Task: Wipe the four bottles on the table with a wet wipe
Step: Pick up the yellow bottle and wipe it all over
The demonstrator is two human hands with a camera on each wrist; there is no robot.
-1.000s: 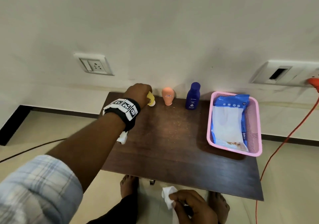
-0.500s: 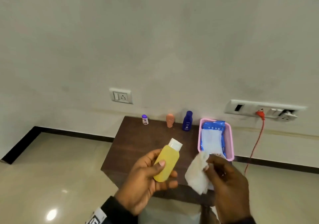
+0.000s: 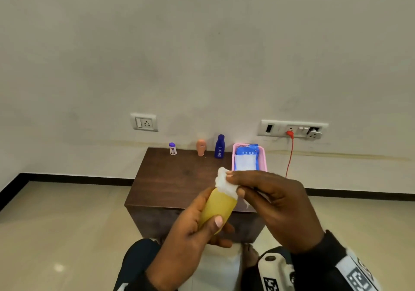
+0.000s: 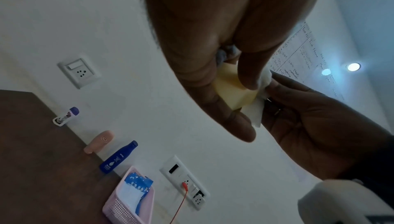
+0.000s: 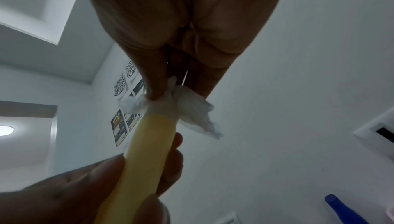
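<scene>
My left hand [image 3: 202,228] grips a yellow bottle [image 3: 219,208] by its lower body, held in the air in front of the table. A white wet wipe [image 3: 223,181] covers the bottle's cap, pinched there by my right hand [image 3: 265,192]. The same bottle [image 5: 147,146] and wipe [image 5: 192,109] show in the right wrist view, the bottle [image 4: 232,87] also in the left wrist view. On the dark table [image 3: 179,178], along the wall, stand a small purple-capped bottle [image 3: 172,148], a peach bottle [image 3: 201,147] and a blue bottle [image 3: 219,146].
A pink basket [image 3: 265,158] at the table's far right holds a blue pack of wipes [image 3: 247,158]. An orange cable [image 3: 290,153] hangs from a wall socket beside it. My bare feet [image 3: 250,253] are on the tiled floor below.
The left hand picked the yellow bottle off the table and brought it near. The right hand moved the wipe from beside the bottle onto its cap. The view rose and pulled back.
</scene>
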